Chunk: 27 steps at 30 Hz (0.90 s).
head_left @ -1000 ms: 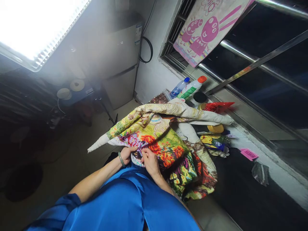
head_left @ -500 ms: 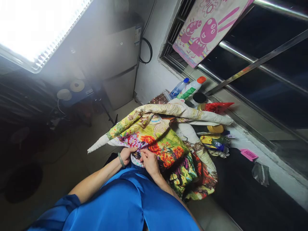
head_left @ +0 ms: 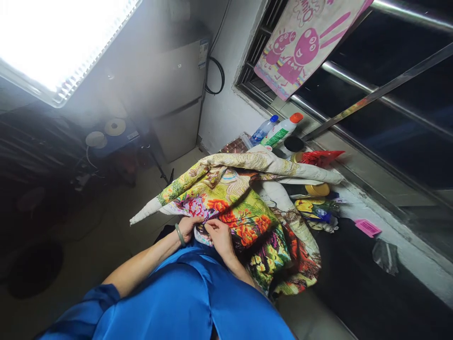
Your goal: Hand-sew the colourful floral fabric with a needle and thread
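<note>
Shifted only slightly, the right hand [head_left: 221, 239], fingertips pinched, contents indiscernible, meets flowered cloth [head_left: 244, 208] that the left hand [head_left: 186, 227] grips against the blue garment [head_left: 170, 293], apparently close handwork next needing steady tension.

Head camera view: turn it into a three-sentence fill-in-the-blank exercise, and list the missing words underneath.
1. The left hand and the right hand are both at a large cloth patterned with ____.
2. A bangle circles the person's left ____.
3. The see-through bottle next to the white bottle has a ____ cap.

Missing words: flowers; wrist; blue.
</note>
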Each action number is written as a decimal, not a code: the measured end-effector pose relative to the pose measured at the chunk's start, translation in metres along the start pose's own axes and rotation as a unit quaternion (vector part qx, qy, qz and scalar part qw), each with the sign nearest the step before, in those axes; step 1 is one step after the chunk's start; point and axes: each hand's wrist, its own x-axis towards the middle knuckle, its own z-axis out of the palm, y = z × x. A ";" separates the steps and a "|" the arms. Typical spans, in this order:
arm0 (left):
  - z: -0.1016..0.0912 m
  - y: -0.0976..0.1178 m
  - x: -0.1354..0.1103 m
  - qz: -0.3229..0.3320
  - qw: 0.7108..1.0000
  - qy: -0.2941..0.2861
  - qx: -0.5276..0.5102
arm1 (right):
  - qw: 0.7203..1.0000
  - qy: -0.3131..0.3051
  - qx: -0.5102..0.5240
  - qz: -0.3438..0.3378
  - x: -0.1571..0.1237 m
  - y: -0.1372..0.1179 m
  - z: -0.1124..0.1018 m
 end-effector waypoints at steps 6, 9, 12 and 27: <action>0.001 -0.001 0.003 0.003 0.999 -0.002 0.040 | 0.996 -0.005 0.055 0.065 0.005 0.004 0.001; 0.003 -0.001 0.002 -0.002 0.999 0.003 0.047 | 0.998 0.004 0.049 0.049 0.005 0.005 0.003; 0.005 0.000 0.002 -0.015 0.999 0.007 0.051 | 0.999 0.014 0.027 0.026 0.003 0.006 0.005; 0.001 -0.001 0.011 -0.034 0.999 0.001 0.036 | 0.993 0.043 -0.082 -0.078 0.005 0.015 0.004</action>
